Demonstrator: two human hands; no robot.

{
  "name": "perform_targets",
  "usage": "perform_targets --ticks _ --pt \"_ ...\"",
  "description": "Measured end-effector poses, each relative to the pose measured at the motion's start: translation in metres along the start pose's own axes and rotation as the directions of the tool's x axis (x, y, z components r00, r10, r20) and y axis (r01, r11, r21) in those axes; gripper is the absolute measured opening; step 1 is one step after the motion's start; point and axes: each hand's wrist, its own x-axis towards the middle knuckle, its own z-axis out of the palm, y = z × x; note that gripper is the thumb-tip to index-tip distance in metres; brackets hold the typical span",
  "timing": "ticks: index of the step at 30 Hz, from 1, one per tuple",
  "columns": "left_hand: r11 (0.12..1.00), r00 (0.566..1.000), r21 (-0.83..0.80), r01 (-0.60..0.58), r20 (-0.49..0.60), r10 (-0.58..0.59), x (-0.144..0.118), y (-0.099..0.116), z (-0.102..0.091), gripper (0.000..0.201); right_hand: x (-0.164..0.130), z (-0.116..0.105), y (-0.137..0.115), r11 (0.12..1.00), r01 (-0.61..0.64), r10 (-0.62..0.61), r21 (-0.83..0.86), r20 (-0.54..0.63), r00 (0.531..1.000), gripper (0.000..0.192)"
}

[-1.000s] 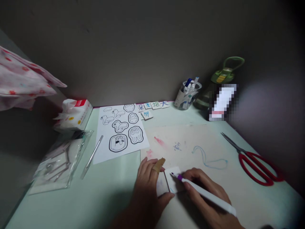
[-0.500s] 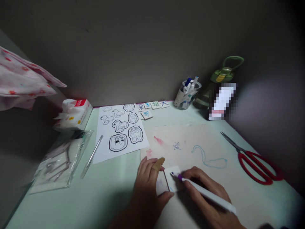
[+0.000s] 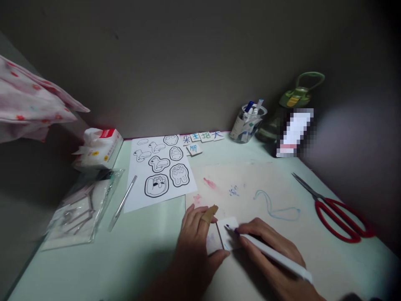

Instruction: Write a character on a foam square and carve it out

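Marker (image 3: 269, 253) tip seemingly lower on tile (image 3: 228, 238).

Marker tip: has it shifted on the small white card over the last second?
No. The marker tip sits at the same spot on the small white card, judged against the card's left edge; right hand grips it.

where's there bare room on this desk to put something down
Bare desk lies between the plastic bag and the left hand, below the sticker sheet. Crowded: the back edge by the pen cup and around the right hand.
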Motion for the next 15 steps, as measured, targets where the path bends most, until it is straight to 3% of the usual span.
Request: perform_targets --ticks 15 --pt "1.0 1.0 -0.003 0.002 0.004 -0.002 -0.0006 0.0006 -0.0018 0.09 -0.0017 0.0024 0.0025 0.993 -0.11 0.108 -0.043 -0.048 0.993 0.014"
